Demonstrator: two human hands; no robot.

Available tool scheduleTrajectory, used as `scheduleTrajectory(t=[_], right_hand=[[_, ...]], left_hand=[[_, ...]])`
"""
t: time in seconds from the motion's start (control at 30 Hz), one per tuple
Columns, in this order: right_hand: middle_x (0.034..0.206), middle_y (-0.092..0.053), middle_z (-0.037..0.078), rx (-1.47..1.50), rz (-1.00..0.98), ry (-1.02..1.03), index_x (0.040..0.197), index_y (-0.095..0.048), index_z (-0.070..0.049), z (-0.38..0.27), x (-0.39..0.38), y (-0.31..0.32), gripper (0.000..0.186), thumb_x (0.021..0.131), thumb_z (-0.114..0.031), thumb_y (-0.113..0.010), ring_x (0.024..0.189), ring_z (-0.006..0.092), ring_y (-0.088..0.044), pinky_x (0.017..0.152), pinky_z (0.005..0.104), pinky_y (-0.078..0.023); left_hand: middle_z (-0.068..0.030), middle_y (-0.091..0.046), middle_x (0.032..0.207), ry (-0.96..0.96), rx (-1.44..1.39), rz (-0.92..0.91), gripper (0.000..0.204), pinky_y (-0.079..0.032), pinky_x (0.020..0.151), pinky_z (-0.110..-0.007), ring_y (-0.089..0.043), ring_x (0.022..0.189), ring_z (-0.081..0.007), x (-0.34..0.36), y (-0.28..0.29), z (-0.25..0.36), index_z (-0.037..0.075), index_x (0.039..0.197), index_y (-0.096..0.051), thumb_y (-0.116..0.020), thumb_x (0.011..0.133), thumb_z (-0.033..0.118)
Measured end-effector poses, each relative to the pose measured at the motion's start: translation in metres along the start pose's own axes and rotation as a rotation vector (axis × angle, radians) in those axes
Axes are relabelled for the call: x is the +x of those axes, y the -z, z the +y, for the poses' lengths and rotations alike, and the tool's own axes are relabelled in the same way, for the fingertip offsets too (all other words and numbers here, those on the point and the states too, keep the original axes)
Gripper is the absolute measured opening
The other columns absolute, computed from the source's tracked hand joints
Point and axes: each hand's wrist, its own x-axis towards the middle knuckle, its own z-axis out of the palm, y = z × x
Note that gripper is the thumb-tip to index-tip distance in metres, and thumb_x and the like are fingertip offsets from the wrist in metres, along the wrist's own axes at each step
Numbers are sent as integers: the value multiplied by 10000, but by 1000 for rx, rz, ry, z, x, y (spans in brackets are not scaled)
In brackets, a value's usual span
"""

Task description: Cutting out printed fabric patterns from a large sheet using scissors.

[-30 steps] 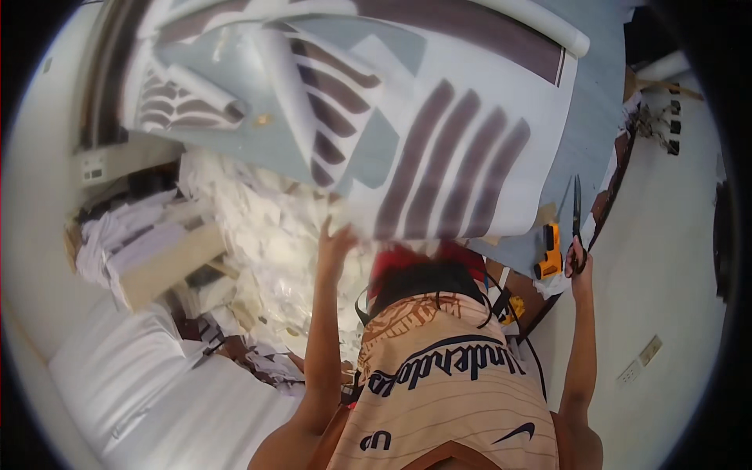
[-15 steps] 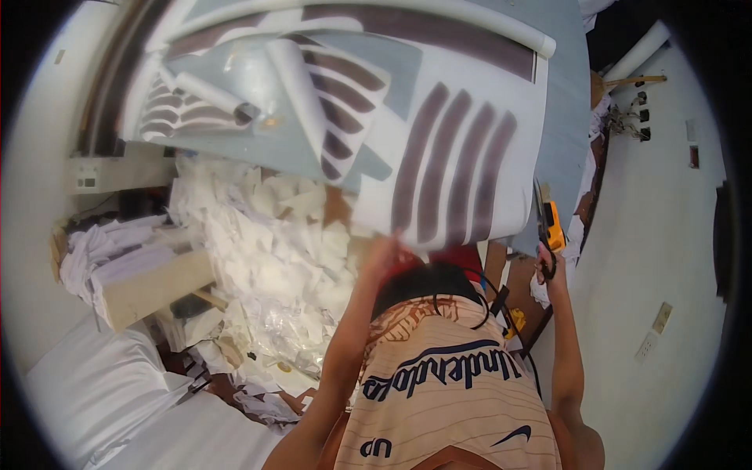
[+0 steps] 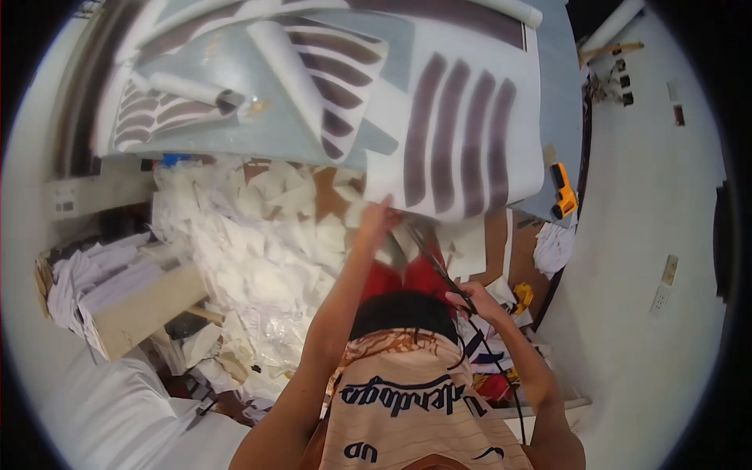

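Note:
A large white sheet (image 3: 399, 168) printed with dark curved bands hangs over the table's near edge. My left hand (image 3: 379, 218) pinches its lower left corner, fingers closed on the paper. Below the sheet's near edge, my right hand (image 3: 479, 304) is closed round the handles of a pair of scissors (image 3: 439, 266). Their long dark blades point up and left, toward the corner by my left hand. Whether the blades touch the paper, I cannot tell.
The blue-grey table (image 3: 266, 129) bears part-rolled printed sheets (image 3: 337, 86) and a smaller roll (image 3: 188, 88). An orange-and-black handheld tool (image 3: 562, 192) lies at its right corner. White paper scraps (image 3: 235, 227) heap on the floor, beside a box of folded cloth or paper (image 3: 149, 294).
My right hand has moved left and nearer my body from the table's right corner, bringing the scissors below the sheet. My left hand stays at the sheet's corner, slightly higher in view.

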Motion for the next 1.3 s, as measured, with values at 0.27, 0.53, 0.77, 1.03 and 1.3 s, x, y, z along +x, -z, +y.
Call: scheduleTrajectory(t=[0.27, 0.53, 0.77, 1.03, 1.3], right_hand=[[585, -510, -25, 436, 175, 257, 771, -533, -82, 10, 75, -71, 352, 969, -334, -676, 484, 76, -510, 469, 239, -394], [537, -496, -31, 554, 297, 251, 710, -551, -81, 3, 102, -87, 372, 924, -316, -745, 413, 60, -473, 402, 213, -351], [514, -503, -28, 555, 355, 274, 674, -562, -73, 3, 106, -95, 400, 901, -325, -773, 376, 55, -453, 376, 218, -335], [506, -486, -31, 717, 361, 399, 698, -569, -44, -23, 140, -90, 363, 899, -260, -781, 368, 54, -446, 362, 226, -354], [520, -492, -32, 767, 348, 456, 719, -596, -35, -51, 169, -58, 328, 895, -238, -784, 380, 49, -439, 364, 228, -347]], left_hand=[[-91, -708, 995, -104, 319, 1, 288, -535, 722, -319, -686, 853, -177, 0, -6, -11, 21, 1137, -643, -713, 938, 218], [-132, -700, 997, -143, 256, -60, 337, -604, 747, -352, -698, 871, -230, -3, -7, -12, -44, 1123, -638, -720, 934, 223], [-122, -696, 927, -67, 330, -6, 334, -594, 729, -333, -696, 807, -209, 1, -2, -5, -36, 1074, -653, -750, 911, 239], [-31, -634, 749, -87, 414, 1, 216, -485, 662, -283, -605, 681, -133, 6, 6, -2, 44, 865, -672, -784, 887, 228], [-6, -606, 768, -86, 386, -36, 180, -451, 655, -263, -561, 679, -107, 4, -4, 4, 34, 903, -646, -760, 909, 174]])
